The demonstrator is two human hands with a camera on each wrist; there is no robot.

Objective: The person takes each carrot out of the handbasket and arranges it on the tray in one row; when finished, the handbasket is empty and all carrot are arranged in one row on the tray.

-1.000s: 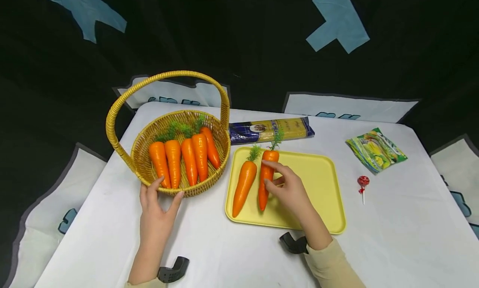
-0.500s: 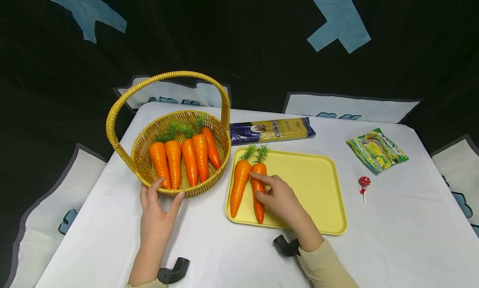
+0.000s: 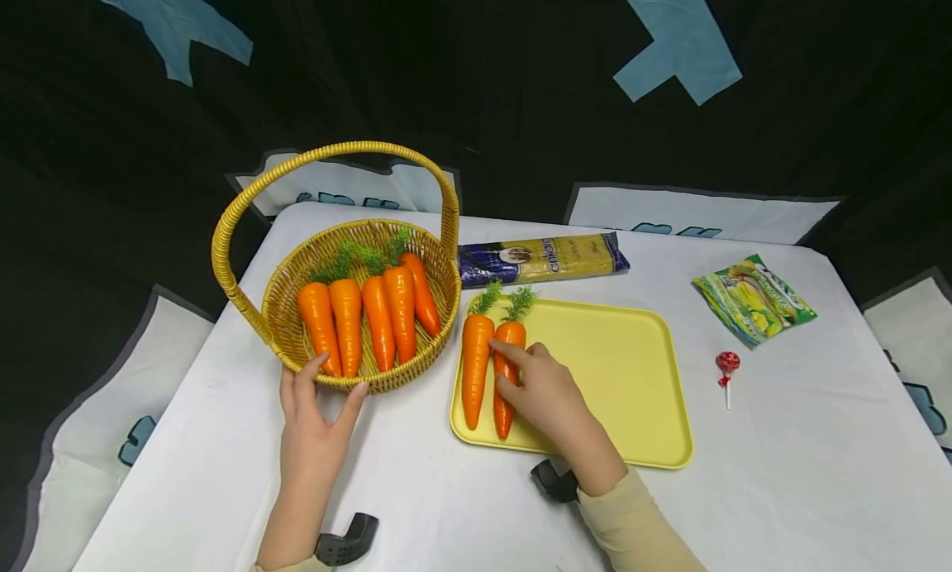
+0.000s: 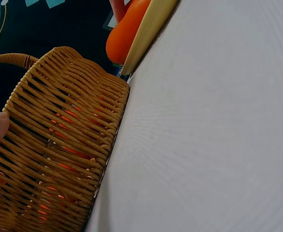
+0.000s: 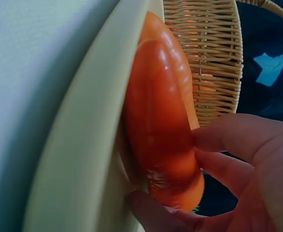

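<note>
Pinched carrot [image 3: 504, 369] lay just below frame's centre, on left side of yellow tray [image 3: 617, 374]. Right hand [image 3: 546, 394] had grip closed on it from right, thumb and index finger at carrot's middle; leafy top stuck out above grip, tapered tip below. Second carrot [image 3: 476, 374] lay just left. At frame's left, left hand [image 3: 308, 427] gripped lower rim of wicker basket [image 3: 431, 361], five carrots [image 3: 402, 312] inside.
</note>
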